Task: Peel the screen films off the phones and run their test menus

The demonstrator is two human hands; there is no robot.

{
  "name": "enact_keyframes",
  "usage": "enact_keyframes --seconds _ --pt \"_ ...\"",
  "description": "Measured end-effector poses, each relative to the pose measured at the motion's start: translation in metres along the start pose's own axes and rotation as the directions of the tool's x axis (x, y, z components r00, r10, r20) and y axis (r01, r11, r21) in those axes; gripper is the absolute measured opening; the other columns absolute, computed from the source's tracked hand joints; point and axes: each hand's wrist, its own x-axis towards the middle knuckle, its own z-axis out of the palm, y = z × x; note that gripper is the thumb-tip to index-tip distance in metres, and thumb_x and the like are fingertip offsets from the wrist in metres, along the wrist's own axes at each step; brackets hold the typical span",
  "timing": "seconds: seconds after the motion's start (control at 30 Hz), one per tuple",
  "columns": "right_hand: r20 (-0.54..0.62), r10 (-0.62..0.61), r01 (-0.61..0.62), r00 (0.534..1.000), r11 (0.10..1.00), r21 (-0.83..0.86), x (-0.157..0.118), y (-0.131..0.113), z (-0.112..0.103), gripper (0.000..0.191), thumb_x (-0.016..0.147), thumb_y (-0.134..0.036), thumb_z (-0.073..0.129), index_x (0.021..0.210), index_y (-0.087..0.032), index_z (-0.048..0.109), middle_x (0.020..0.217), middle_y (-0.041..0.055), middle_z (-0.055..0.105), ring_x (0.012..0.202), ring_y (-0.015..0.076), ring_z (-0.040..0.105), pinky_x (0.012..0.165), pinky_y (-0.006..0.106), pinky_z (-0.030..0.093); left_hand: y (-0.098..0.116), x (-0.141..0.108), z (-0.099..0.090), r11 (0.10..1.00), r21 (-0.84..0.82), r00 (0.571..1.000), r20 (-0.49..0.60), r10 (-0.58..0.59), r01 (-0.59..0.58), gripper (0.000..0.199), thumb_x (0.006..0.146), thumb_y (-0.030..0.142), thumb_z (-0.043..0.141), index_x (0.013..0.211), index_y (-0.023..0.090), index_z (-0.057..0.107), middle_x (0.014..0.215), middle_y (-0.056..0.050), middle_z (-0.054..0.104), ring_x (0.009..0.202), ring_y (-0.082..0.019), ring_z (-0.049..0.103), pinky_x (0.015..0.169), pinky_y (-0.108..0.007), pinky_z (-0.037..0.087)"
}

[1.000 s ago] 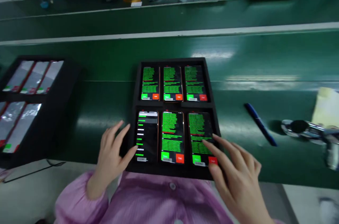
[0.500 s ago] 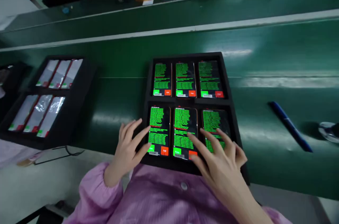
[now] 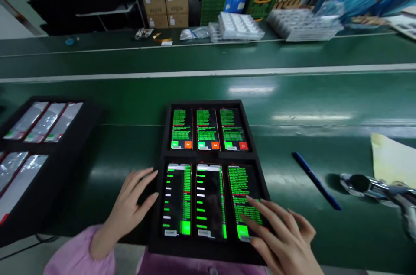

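In front of me a black foam tray [image 3: 211, 156] holds two rows of smartphones with lit screens. The back-row phones, such as the middle phone [image 3: 207, 130], show green text with green and red buttons. In the front row, the left phone [image 3: 175, 199] and the middle phone [image 3: 209, 201] show a shifted, mostly dark screen. My right hand [image 3: 282, 231] is open over the front right phone [image 3: 242, 188], its fingertips at the screen; whether they touch it I cannot tell. Left of the tray, my left hand [image 3: 131, 205] is open and holds nothing.
A second black tray [image 3: 69, 136] with film-covered phones lies at the left. On the green bench are a blue pen [image 3: 316, 182], a metal object [image 3: 360, 184] and yellow paper [image 3: 393, 160] at the right. Clear plastic trays [image 3: 240, 27] and cartons [image 3: 152, 2] stand at the back.
The front left and middle phones' screens have changed from full text to a shifted display. My right hand has moved off the middle phone to the right one. The view has tilted up.
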Motion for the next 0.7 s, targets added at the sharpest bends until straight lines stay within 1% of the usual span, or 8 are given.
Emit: enact_keyframes --seconds 0.1,0.2,0.27,0.33,0.4,0.47,0.57,0.7 --pt "-0.02 0.148 -0.148 0.989 0.989 -0.017 0.06 0.021 0.013 0.04 0.11 -0.044 0.04 0.139 -0.037 0.067 0.149 0.01 0.062 0.128 0.0316 0.055 0.098 0.052 0.037 -0.008 0.077 0.012 1.0 -0.019 0.997 0.078 -0.001 0.002 0.051 0.108 0.046 0.052 0.155 0.028 0.05 0.153 -0.012 0.057 0.142 -0.028 0.053 0.119 -0.053 0.046" --pt "0.082 0.289 -0.288 0.954 0.957 -0.021 0.135 0.041 0.041 0.048 0.107 -0.059 0.042 0.145 -0.038 0.063 0.152 0.0146 0.056 0.136 0.0408 0.047 0.099 0.062 0.04 -0.012 0.144 0.026 1.0 0.03 0.995 0.1 -0.007 0.004 0.048 0.105 0.057 0.054 0.144 0.03 0.064 0.163 -0.013 0.046 0.152 -0.037 0.039 0.125 -0.075 0.024" --pt "0.129 0.313 -0.313 0.941 0.949 -0.019 0.174 0.05 0.059 0.049 0.105 -0.062 0.047 0.142 -0.036 0.066 0.147 0.0178 0.059 0.138 0.0462 0.043 0.099 0.07 0.039 -0.016 0.168 0.031 0.997 0.063 0.996 0.077 -0.044 0.039 0.047 0.104 0.06 0.053 0.138 0.03 0.068 0.165 -0.014 0.043 0.154 -0.04 0.035 0.121 -0.083 0.017" --pt "0.124 0.313 -0.315 0.942 0.949 -0.008 0.196 0.054 0.069 0.049 0.105 -0.06 0.048 0.14 -0.033 0.068 0.141 0.0195 0.062 0.139 0.0492 0.04 0.099 0.074 0.037 -0.019 0.172 0.03 0.996 0.076 0.997 0.053 -0.059 0.055 0.049 0.106 0.059 0.051 0.141 0.028 0.066 0.165 -0.015 0.043 0.154 -0.039 0.035 0.122 -0.082 0.018" --pt "0.107 0.275 -0.279 0.955 0.96 0.021 0.202 0.051 0.07 0.045 0.107 -0.057 0.047 0.14 -0.035 0.068 0.14 0.0165 0.063 0.141 0.0467 0.039 0.102 0.071 0.037 -0.02 0.162 0.025 0.997 0.067 0.998 0.055 -0.031 0.027 0.049 0.108 0.056 0.049 0.147 0.028 0.061 0.162 -0.014 0.047 0.151 -0.034 0.041 0.125 -0.075 0.023" --pt "0.105 0.165 -0.173 0.981 0.982 0.071 0.196 0.043 0.065 0.04 0.107 -0.055 0.048 0.135 -0.039 0.07 0.146 0.0115 0.062 0.143 0.0425 0.039 0.104 0.065 0.038 -0.018 0.145 0.02 0.998 0.06 0.995 0.094 0.025 -0.031 0.047 0.108 0.054 0.049 0.147 0.031 0.061 0.16 -0.012 0.051 0.149 -0.031 0.045 0.126 -0.071 0.025" --pt "0.095 0.022 -0.036 0.995 0.99 0.138 0.182 0.034 0.055 0.036 0.106 -0.055 0.05 0.118 -0.037 0.078 0.154 0.0088 0.058 0.145 0.0411 0.039 0.104 0.062 0.038 -0.014 0.124 0.017 0.99 0.105 0.988 0.138 0.075 -0.09 0.042 0.107 0.054 0.051 0.14 0.034 0.067 0.163 -0.011 0.049 0.151 -0.036 0.042 0.124 -0.079 0.02" --pt "0.016 0.152 -0.152 0.988 0.977 0.149 0.164 0.048 0.051 0.035 0.109 -0.047 0.048 0.113 -0.035 0.081 0.152 0.0072 0.06 0.142 0.0369 0.045 0.105 0.059 0.037 -0.011 0.107 0.018 0.997 0.063 0.997 0.056 0.047 -0.05 0.047 0.11 0.047 0.045 0.153 0.032 0.055 0.165 -0.013 0.046 0.151 -0.034 0.043 0.126 -0.073 0.024"
